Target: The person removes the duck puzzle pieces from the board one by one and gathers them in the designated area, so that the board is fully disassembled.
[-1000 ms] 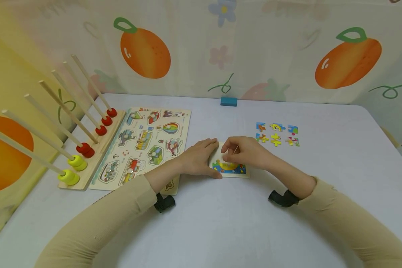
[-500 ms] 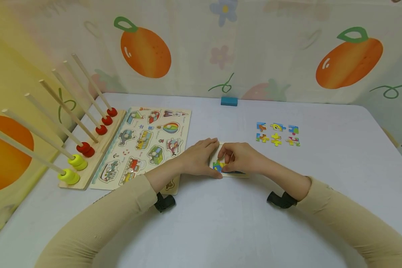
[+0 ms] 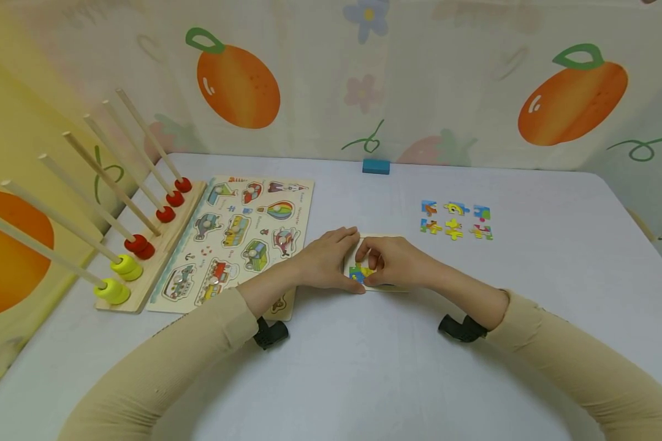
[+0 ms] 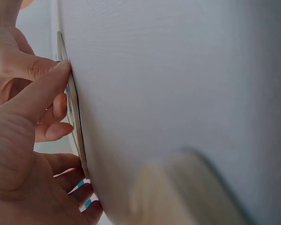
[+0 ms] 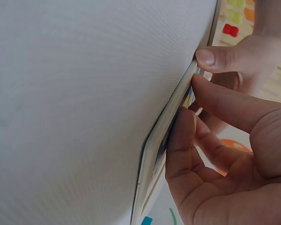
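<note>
A small wooden jigsaw board lies in front of me, with green, blue and yellow puzzle pieces along its near side. My left hand holds the board's left side, fingers at the far corner, thumb at the near one. My right hand reaches over the board from the right. In the right wrist view its thumb and index fingertips touch the laid-in pieces, a little apart, with yellow and blue print between them. The hand hides much of the board. Loose jigsaw pieces lie in two rows behind, to the right.
A wooden peg board with vehicle pictures lies left of my left hand. Beyond it stands a wooden bead rack with tall rods and red and yellow beads. A blue block sits at the table's far edge, before a printed curtain.
My right hand has lowered and shifted slightly left onto the laid-in pieces, covering the yellow one and the board's right part. The left hand has kept its place; the loose pieces have not moved.
</note>
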The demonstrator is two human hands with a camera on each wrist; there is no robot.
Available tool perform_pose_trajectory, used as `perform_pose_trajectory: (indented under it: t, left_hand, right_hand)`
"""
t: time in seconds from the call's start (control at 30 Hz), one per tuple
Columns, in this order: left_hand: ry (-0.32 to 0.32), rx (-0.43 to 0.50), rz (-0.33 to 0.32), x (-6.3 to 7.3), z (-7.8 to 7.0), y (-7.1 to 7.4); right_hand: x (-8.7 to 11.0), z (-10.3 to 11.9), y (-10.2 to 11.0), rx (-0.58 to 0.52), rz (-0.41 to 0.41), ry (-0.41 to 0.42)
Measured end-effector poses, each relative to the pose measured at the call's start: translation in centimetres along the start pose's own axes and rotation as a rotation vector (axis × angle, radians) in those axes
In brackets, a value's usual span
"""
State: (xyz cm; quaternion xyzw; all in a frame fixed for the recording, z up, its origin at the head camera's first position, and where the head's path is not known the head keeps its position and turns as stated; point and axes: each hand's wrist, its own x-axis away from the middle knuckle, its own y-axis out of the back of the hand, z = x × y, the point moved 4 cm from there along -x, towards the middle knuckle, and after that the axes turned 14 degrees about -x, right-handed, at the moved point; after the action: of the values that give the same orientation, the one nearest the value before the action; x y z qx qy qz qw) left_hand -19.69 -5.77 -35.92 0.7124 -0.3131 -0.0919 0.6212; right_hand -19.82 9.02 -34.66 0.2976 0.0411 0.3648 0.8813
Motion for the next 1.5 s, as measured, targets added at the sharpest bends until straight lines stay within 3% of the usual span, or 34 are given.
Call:
perform_pose_trajectory:
  t: [1.03,1.5]
  left_hand:
    - [-0.006,0.022,-0.004,0.08,0.04,0.08]
    - [0.002,0.02,0.006,-0.17,0.11,-0.09]
  right_hand:
    - [0.01,0.3,-0.12,0.036,-0.015,0.012]
    - [0.14,0.27,-0.04,-0.017,-0.026,0.018]
